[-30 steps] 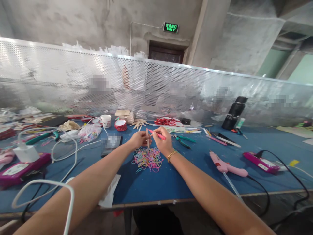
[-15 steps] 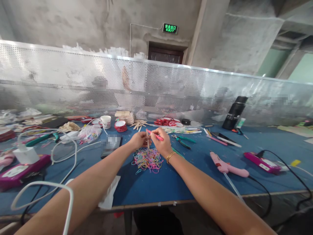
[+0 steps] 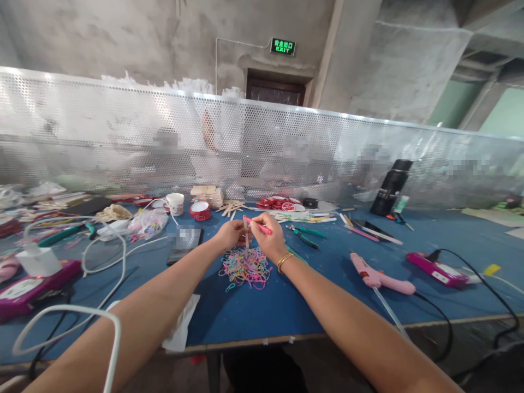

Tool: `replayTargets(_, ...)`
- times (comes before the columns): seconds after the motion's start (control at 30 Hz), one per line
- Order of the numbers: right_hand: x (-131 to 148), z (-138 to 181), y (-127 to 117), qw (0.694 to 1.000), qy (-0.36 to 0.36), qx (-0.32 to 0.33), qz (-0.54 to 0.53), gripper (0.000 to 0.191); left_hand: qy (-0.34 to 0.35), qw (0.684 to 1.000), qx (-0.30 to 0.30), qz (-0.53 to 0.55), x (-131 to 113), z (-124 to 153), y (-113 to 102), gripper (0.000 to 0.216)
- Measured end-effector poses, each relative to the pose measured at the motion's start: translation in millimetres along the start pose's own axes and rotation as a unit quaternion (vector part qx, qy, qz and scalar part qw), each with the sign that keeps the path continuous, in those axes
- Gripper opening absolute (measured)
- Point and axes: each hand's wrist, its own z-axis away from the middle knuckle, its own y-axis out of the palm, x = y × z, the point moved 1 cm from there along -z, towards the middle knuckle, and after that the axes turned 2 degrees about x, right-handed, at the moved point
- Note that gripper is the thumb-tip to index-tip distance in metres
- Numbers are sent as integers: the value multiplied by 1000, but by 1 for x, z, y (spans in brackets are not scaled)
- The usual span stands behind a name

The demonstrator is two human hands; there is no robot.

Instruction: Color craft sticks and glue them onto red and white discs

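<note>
In the middle of the head view, my left hand (image 3: 231, 236) is closed on a flat wooden stick (image 3: 246, 240) that stands nearly upright. My right hand (image 3: 270, 237) grips a pink pen (image 3: 261, 226), whose tip meets the upper part of the stick. Just below both hands lies a loose pile of colourful thin loops (image 3: 246, 268) on the blue table (image 3: 262, 316). My left fingertips are partly hidden behind the stick. To the right of my right hand rest green-handled pliers (image 3: 305, 236).
A dark phone (image 3: 185, 246) lies left of my hands. Farther right are a pink glue gun (image 3: 379, 278), a purple power strip (image 3: 436, 269) and a black flask (image 3: 392, 188). White cable (image 3: 118, 333) loops over the left side. A paper cup (image 3: 175, 204) and red-rimmed discs (image 3: 200, 210) stand behind.
The whole view has shifted very slightly. Both hands keep the same hold on the stick and the pen, with hardly any visible movement.
</note>
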Motion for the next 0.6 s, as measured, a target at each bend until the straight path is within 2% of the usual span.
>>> replayTargets(0.6,-1,1,0,1000,8,-1,1,8,-1,1000,7,8,0,0,0,15)
